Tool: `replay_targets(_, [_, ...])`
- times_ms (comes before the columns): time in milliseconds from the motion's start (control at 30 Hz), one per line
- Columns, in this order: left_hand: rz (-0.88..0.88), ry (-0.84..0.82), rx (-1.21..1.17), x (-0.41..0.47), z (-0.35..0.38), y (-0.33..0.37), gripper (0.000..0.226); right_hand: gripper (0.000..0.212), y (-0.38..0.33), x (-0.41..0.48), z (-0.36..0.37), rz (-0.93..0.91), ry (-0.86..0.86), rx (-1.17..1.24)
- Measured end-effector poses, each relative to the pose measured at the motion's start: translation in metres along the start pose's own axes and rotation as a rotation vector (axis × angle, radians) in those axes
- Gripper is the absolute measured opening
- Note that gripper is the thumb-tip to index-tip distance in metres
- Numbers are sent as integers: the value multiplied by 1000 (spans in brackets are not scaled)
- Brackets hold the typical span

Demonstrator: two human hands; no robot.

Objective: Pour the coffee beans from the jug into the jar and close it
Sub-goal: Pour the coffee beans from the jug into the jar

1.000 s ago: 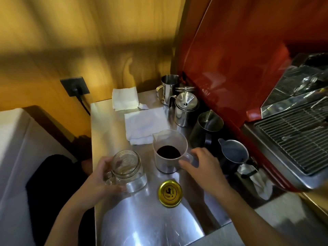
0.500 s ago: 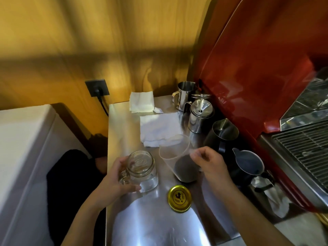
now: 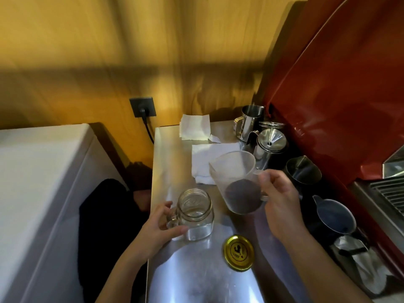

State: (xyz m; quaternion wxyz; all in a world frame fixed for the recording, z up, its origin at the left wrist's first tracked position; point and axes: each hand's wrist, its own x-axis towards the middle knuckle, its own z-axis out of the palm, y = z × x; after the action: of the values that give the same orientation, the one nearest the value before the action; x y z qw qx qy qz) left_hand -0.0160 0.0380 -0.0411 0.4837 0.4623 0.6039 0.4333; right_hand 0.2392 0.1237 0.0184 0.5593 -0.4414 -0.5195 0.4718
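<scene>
A clear plastic jug [image 3: 235, 171] with dark coffee beans in its bottom hangs above the steel counter [image 3: 166, 162], tilted a little to the left. My right hand [image 3: 277, 193] grips its handle. To its left stands an open glass jar [image 3: 194, 213] with a side handle, upright on the counter and empty. My left hand [image 3: 157, 228] holds the jar by that handle. The jar's gold lid [image 3: 238, 252] lies flat on the counter in front of the jug, apart from both hands.
White folded cloths [image 3: 196, 130] lie at the back of the counter. Several steel pitchers [image 3: 250, 120] and a dark jug [image 3: 334, 213] line the right side beside a red coffee machine [image 3: 341, 95]. A white appliance [image 3: 32, 182] stands to the left.
My right hand has lifted the jug off the counter and tipped it slightly toward the jar. My left hand has stayed on the jar. The lid has not moved.
</scene>
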Motion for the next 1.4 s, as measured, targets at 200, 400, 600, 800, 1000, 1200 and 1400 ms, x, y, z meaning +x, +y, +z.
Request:
replay_targets(200, [11, -21, -217, 0, 5, -9, 40, 15, -15, 6, 15, -43, -29, 67])
replay_targets(400, [-1, -33, -231, 3, 2, -16, 15, 18, -32, 20, 14, -115, -103, 15])
replay_targets(600, [-24, 7, -231, 2, 6, -18, 20, 23, -39, 36, 13, -243, -198, -215])
replay_targets(800, [-57, 66, -449, 1, 17, -24, 29, 28, -51, 42, 20, -461, -272, -457])
replay_targets(1000, [-74, 117, -630, -3, 28, -17, 36, 39, -65, 46, 34, -613, -353, -547])
replay_targets(1200, [-86, 146, -602, -7, 28, -12, 26, 35, -75, 50, 47, -756, -419, -623])
replay_targets(1400, [-83, 198, -590, -8, 32, -9, 22, 37, -83, 53, 61, -878, -466, -685])
